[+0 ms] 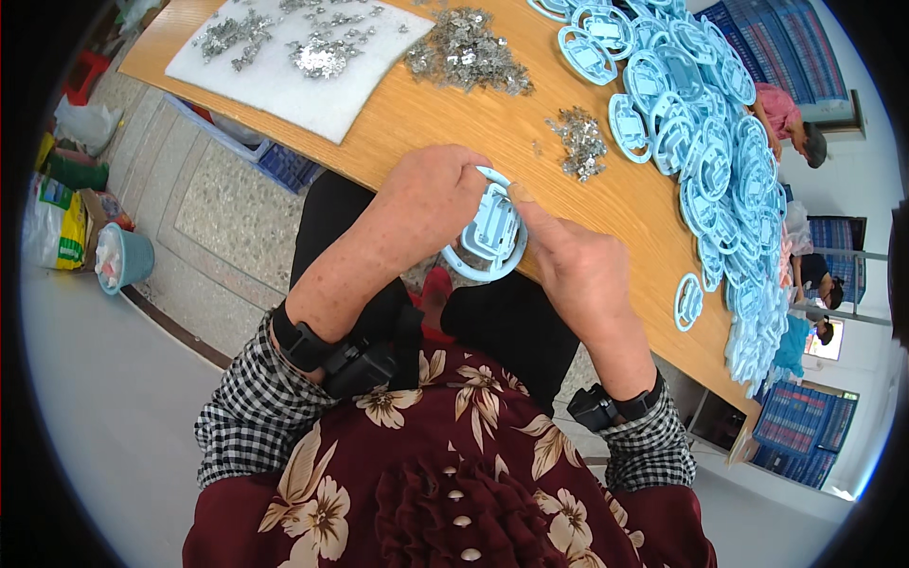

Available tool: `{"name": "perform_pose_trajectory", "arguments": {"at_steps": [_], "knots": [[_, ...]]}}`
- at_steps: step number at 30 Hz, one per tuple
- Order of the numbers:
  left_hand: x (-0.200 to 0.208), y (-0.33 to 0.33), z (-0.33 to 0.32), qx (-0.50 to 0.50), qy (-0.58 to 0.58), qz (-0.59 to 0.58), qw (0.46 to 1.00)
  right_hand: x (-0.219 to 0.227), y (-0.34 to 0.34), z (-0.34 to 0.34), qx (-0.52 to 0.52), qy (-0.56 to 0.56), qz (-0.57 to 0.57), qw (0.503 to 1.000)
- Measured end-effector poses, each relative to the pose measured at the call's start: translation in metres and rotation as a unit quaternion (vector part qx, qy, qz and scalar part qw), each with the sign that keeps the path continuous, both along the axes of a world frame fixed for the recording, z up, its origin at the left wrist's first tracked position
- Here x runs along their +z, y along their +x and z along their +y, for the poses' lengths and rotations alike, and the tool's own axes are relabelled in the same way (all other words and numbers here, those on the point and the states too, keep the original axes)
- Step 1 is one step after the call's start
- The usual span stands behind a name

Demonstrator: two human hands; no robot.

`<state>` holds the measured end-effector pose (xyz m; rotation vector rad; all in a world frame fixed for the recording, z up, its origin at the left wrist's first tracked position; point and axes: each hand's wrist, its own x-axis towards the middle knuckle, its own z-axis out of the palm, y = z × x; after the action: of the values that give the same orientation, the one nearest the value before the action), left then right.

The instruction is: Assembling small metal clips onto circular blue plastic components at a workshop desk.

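Note:
Between my two hands, just over the near edge of the wooden table (pixel 578 227), is a light blue plastic steering-wheel-shaped part (pixel 490 227), an oval ring with a raised centre. My left hand (pixel 431 194) grips its upper left rim, the fingers curled and partly hidden behind it. The right hand (pixel 573 260) pinches the upper right rim, with the thumb or a finger lying at the top edge. Whether a small metal piece sits under those fingers cannot be seen. A small pile of metal clips (pixel 579 142) lies on the table just beyond my right hand.
A large heap of the same blue parts (pixel 715 161) covers the table's right side. A bigger metal clip pile (pixel 469 52) and a white foam sheet (pixel 284 90) bearing more clips lie at the far left. Blue crates (pixel 805 426) and several people stand beyond. A blue bin (pixel 128 256) is on the floor.

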<state>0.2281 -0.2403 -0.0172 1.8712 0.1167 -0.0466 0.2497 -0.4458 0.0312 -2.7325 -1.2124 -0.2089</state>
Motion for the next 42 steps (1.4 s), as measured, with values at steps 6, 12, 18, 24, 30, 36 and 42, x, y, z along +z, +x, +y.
{"name": "perform_pose_trajectory", "arguments": {"at_steps": [6,12,18,24,30,36,42], "knots": [[-0.002,-0.002,0.001,-0.004,0.005,-0.014,1.000,-0.001,0.005,-0.003,0.017,0.039,0.060,0.997],[0.002,0.001,0.000,-0.016,0.020,-0.018,1.000,0.022,0.013,0.004,0.011,-0.019,0.104,0.994],[0.003,0.005,0.000,-0.025,0.035,-0.014,0.999,0.049,0.029,0.024,0.061,-0.108,0.103,0.987],[0.003,-0.001,0.001,-0.012,-0.061,0.027,0.998,0.058,0.025,0.019,0.081,-0.141,0.074,0.984],[0.024,-0.016,-0.001,-0.002,-0.234,0.059,0.970,-0.003,-0.001,-0.010,-0.131,0.385,0.304,0.861],[0.021,-0.021,-0.013,-0.042,-0.294,0.062,0.953,0.006,-0.013,-0.016,-0.162,0.503,0.584,0.616],[0.033,-0.028,-0.018,-0.144,-0.036,-0.078,0.986,0.012,-0.010,-0.022,-0.150,0.453,0.577,0.663]]}}
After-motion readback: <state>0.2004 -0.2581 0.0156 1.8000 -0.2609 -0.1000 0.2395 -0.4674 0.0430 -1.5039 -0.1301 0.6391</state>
